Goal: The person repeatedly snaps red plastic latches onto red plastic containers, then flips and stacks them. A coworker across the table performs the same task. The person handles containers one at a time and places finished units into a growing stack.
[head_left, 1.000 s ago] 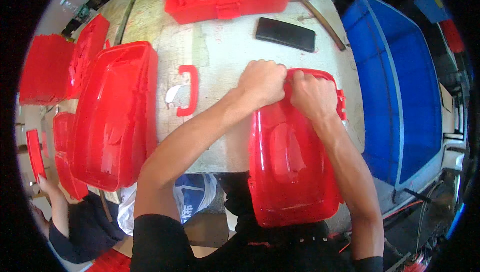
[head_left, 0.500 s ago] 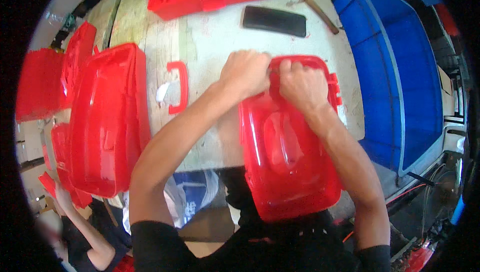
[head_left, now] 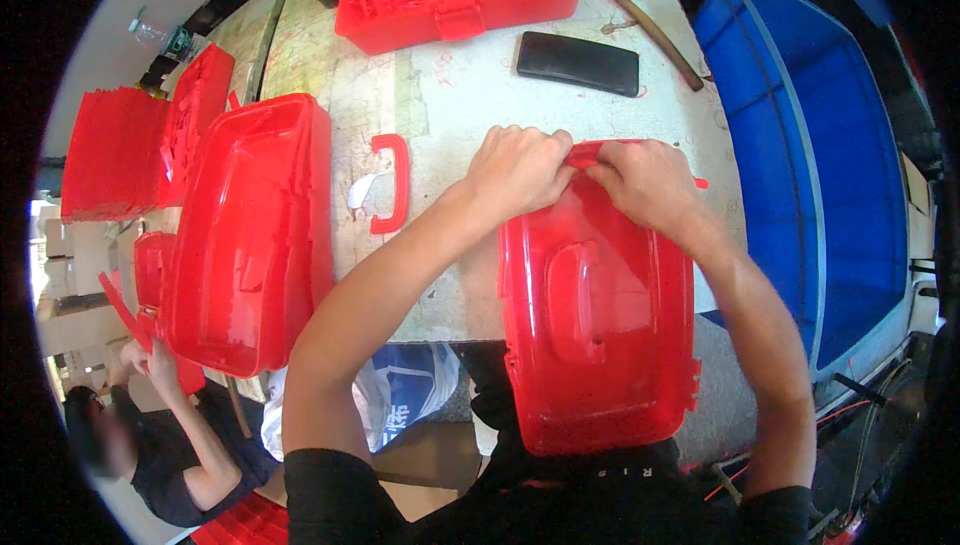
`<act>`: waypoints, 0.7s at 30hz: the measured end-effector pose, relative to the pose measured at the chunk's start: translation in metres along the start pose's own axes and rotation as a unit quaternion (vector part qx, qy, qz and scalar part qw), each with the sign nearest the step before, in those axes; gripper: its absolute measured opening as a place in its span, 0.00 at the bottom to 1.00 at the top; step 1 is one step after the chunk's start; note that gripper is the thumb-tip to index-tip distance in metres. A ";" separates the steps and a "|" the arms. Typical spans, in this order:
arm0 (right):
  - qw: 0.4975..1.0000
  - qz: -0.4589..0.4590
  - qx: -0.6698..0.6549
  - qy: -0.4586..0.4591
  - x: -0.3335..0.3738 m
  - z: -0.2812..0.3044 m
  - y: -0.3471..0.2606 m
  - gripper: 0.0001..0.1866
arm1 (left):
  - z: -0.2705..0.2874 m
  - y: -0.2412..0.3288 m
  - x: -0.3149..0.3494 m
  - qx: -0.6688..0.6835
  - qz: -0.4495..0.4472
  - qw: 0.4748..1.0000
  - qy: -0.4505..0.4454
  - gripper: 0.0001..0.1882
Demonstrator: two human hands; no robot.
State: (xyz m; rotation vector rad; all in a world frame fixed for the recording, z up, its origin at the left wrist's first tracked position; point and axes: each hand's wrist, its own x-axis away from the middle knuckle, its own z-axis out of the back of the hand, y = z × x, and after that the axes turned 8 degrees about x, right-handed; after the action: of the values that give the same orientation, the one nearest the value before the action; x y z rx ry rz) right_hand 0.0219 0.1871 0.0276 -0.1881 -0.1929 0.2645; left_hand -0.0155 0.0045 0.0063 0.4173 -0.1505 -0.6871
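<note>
A glossy red plastic box lid (head_left: pixel 640 345) with a raised long shape in its middle lies lengthwise before me, its near end against my body. My left hand (head_left: pixel 520 170) is closed on its far edge, left of the middle. Close beside it, my right hand (head_left: pixel 648 183) grips the same edge with the thumb on top. The fingers beneath the edge are hidden. Left of my left forearm, a loose red handle (head_left: pixel 400 185) rests on the table beside a small white scrap (head_left: pixel 362 190).
A deep red box (head_left: pixel 245 245) and a stack of red sheets (head_left: pixel 115 155) stand left. Ahead are a red bin of strips (head_left: pixel 460 20), a black phone (head_left: pixel 578 63) and a hammer (head_left: pixel 655 37). A blue crate (head_left: pixel 790 165) stands right. A co-worker (head_left: pixel 190 445) holds a red piece lower left.
My hands have turned on the lid's far edge and the right thumb now lies over it. The whole view has shifted slightly. The co-worker's hands have come together on the red piece.
</note>
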 end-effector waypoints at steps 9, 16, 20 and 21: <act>0.997 -0.048 -0.012 -0.063 0.000 0.009 -0.002 0.18 | -0.001 0.000 -0.003 -0.009 -0.004 1.000 -0.022 0.12; 0.979 -0.103 -0.103 -0.143 -0.003 0.012 -0.002 0.17 | 0.000 -0.003 -0.002 0.009 -0.021 0.999 -0.034 0.15; 0.980 -0.095 -0.101 -0.142 -0.004 0.014 -0.003 0.15 | 0.000 -0.001 -0.003 0.022 -0.016 0.999 -0.029 0.16; 0.984 -0.087 -0.083 -0.130 -0.004 0.015 -0.004 0.15 | 0.000 0.000 -0.003 0.019 -0.013 0.999 -0.032 0.16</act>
State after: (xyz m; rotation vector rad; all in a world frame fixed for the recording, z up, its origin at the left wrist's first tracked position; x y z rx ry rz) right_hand 0.0159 0.1847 0.0427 -0.3006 -0.4898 0.0983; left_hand -0.0179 0.0059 0.0066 0.4346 -0.2193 -0.7241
